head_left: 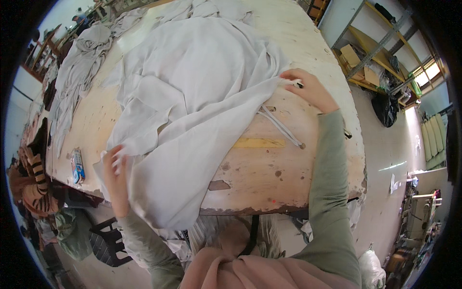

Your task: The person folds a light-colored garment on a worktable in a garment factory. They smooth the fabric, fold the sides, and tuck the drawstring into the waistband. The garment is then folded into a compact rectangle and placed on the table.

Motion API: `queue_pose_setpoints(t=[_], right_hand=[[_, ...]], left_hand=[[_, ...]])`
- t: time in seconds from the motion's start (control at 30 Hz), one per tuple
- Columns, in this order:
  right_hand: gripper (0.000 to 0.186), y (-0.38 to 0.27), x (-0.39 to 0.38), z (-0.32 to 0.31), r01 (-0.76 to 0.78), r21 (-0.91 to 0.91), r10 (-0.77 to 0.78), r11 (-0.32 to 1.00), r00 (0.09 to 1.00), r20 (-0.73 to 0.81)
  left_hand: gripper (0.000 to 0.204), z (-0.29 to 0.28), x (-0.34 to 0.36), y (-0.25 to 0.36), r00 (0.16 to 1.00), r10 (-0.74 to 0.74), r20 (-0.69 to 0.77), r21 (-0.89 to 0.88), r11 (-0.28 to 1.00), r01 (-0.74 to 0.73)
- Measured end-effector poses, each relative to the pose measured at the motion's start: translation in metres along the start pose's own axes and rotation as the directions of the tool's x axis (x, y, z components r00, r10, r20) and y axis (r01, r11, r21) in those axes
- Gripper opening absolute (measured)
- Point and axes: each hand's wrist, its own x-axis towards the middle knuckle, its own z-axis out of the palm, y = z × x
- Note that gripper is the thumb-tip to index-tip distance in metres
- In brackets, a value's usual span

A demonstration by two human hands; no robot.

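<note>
A large light grey fabric piece (192, 62) lies in loose folds over the wooden table (260, 178), draping to its front edge. My right hand (303, 89) is closed on the fabric's right edge, with a small dark bit by the fingers that I cannot make out. At the fabric's lower left, my left hand (116, 171) touches the cloth with loosely bent fingers, slightly apart. Narrow fabric strips (284, 127) lie below my right hand.
More grey fabric (82, 62) is heaped along the left, near a small blue box (77, 166). A black chair (108, 241) and piled garments (38, 183) stand left. Metal shelving (375, 48), a black bag (385, 108) and a white sack (373, 269) are to the right.
</note>
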Motion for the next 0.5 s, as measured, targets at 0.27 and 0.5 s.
queue_pose_setpoints(t=[0.27, 0.5], right_hand=[[0.017, -0.067, 0.016, 0.117, 0.354, -0.345, -0.341, 0.869, 0.935, 0.099], [0.015, -0.113, -0.001, 0.055, 0.209, -0.117, -0.167, 0.971, 0.942, 0.292]], left_hand=[[0.026, 0.123, 0.057, 0.063, 0.776, 0.453, 0.438, -0.283, 0.889, -0.360], [0.035, 0.133, 0.056, 0.077, 0.560, 0.176, 0.810, -0.228, 0.973, 0.024]])
